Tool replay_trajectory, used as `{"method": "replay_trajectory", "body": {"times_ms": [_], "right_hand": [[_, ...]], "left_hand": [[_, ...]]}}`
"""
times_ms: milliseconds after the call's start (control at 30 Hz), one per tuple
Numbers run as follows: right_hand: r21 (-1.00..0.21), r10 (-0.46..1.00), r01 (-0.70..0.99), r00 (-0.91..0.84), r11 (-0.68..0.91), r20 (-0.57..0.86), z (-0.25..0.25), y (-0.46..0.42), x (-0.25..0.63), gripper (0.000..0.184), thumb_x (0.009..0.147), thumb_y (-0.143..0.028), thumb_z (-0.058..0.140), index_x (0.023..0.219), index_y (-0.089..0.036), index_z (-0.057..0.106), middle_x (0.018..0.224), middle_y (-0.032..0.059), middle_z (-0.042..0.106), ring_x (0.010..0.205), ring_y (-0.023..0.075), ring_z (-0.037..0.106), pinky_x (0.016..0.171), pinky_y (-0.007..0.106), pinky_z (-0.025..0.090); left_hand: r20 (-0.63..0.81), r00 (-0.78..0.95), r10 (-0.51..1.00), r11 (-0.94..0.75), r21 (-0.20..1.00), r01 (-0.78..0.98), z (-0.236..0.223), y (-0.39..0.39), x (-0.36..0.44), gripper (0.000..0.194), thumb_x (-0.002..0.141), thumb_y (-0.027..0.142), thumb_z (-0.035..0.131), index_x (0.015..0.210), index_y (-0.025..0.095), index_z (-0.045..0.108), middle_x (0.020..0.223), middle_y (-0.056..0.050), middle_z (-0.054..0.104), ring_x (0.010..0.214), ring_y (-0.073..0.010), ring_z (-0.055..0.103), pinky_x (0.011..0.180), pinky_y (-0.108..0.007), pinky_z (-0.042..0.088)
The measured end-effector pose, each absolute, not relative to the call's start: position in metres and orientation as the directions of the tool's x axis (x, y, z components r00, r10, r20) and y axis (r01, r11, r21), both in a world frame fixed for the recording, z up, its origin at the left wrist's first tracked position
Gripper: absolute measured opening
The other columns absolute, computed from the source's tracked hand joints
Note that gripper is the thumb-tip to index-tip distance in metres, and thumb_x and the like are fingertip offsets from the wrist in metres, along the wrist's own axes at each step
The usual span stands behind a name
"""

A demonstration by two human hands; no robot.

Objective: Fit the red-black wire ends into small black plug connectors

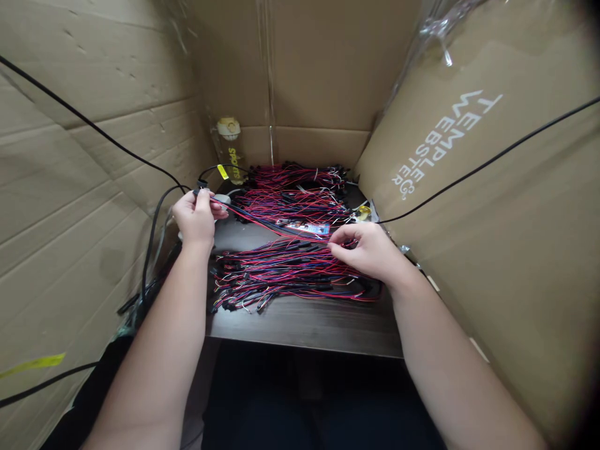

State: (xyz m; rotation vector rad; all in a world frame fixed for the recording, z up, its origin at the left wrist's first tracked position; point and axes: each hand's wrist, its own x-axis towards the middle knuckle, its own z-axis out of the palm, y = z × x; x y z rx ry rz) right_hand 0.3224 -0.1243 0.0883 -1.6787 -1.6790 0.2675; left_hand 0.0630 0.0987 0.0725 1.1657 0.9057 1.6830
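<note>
Between my hands stretches a wire harness (pixel 262 222) of red and dark strands, above the table (pixel 304 322). My left hand (pixel 195 212) pinches its left end, close to a small black connector (pixel 202 184). At the right end, the thumb and fingertips of my right hand (pixel 360 250) close on the strands. Below lies a near pile of wire harnesses (pixel 285 272), red, blue and black, with black sleeves and loose tips. Farther back sits another pile of wire harnesses (pixel 295 194). A printed packet (pixel 307 227) lies partly under the held strands.
Cardboard walls (pixel 319 69) enclose the table on the left, back and right. A clear bottle with yellow lettering (pixel 230 153) stands at the back left. Black cables (pixel 89 124) run in from both sides. A yellow roll (pixel 363 213) sits by the right wall.
</note>
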Motion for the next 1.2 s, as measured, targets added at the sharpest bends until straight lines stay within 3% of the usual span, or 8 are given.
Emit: {"method": "replay_trajectory", "body": {"times_ms": [133, 267, 367, 533, 800, 1200], "right_hand": [[-0.670, 0.950, 0.741, 0.174, 0.046, 0.258, 0.084, -0.122, 0.328, 0.014, 0.080, -0.028, 0.071, 0.074, -0.020, 0.080, 0.075, 0.0044, 0.078, 0.069, 0.0223, 0.070, 0.063, 0.034, 0.052], [-0.813, 0.984, 0.582, 0.138, 0.010, 0.111, 0.083, -0.123, 0.335, 0.019, 0.078, -0.039, 0.080, 0.077, -0.021, 0.083, 0.084, 0.0069, 0.080, 0.077, 0.0256, 0.071, 0.068, 0.036, 0.055], [-0.859, 0.994, 0.512, 0.110, -0.031, 0.029, 0.084, -0.123, 0.335, 0.023, 0.077, -0.043, 0.082, 0.080, -0.020, 0.084, 0.081, 0.0072, 0.079, 0.073, 0.0235, 0.070, 0.066, 0.035, 0.054], [-0.893, 0.981, 0.447, 0.151, 0.038, 0.118, 0.086, -0.118, 0.321, 0.028, 0.077, -0.045, 0.083, 0.080, -0.018, 0.080, 0.078, 0.0058, 0.076, 0.068, 0.0188, 0.065, 0.063, 0.032, 0.050], [-0.852, 0.947, 0.491, 0.146, 0.182, 0.287, 0.085, -0.114, 0.302, 0.027, 0.085, -0.044, 0.077, 0.085, -0.017, 0.078, 0.074, 0.0034, 0.070, 0.064, 0.0141, 0.057, 0.059, 0.029, 0.044], [-0.893, 0.943, 0.388, 0.140, 0.229, 0.302, 0.088, -0.116, 0.292, 0.024, 0.086, -0.039, 0.077, 0.084, -0.016, 0.072, 0.072, 0.0025, 0.068, 0.061, 0.0120, 0.057, 0.057, 0.026, 0.045]], "left_hand": [[0.301, -0.134, 0.944, -0.328, 0.896, -0.301, 0.071, 0.098, 0.064, 0.016, 0.085, 0.028, 0.064, 0.075, 0.015, 0.063, 0.050, 0.003, 0.059, 0.037, -0.0111, 0.058, 0.040, -0.019, 0.052], [0.258, -0.069, 0.964, -0.264, 0.884, -0.387, 0.072, 0.098, 0.065, 0.017, 0.084, 0.030, 0.067, 0.076, 0.015, 0.063, 0.050, 0.003, 0.056, 0.039, -0.0102, 0.057, 0.043, -0.019, 0.053], [0.243, -0.024, 0.970, -0.230, 0.872, -0.432, 0.072, 0.096, 0.065, 0.017, 0.083, 0.030, 0.069, 0.076, 0.016, 0.063, 0.050, 0.004, 0.054, 0.040, -0.0102, 0.057, 0.044, -0.020, 0.054], [0.251, 0.080, 0.965, -0.192, 0.880, -0.435, 0.072, 0.090, 0.069, 0.018, 0.082, 0.031, 0.070, 0.077, 0.016, 0.063, 0.053, 0.002, 0.057, 0.041, -0.0111, 0.058, 0.042, -0.021, 0.054], [0.266, 0.326, 0.907, -0.125, 0.911, -0.394, 0.072, 0.073, 0.076, 0.027, 0.079, 0.039, 0.078, 0.080, 0.015, 0.066, 0.056, 0.000, 0.063, 0.043, -0.0119, 0.061, 0.045, -0.023, 0.057], [0.392, 0.648, 0.653, -0.244, 0.919, -0.311, 0.075, 0.037, 0.084, 0.025, 0.090, 0.038, 0.073, 0.093, 0.014, 0.071, 0.074, -0.005, 0.075, 0.063, -0.0161, 0.073, 0.064, -0.027, 0.064]]}}
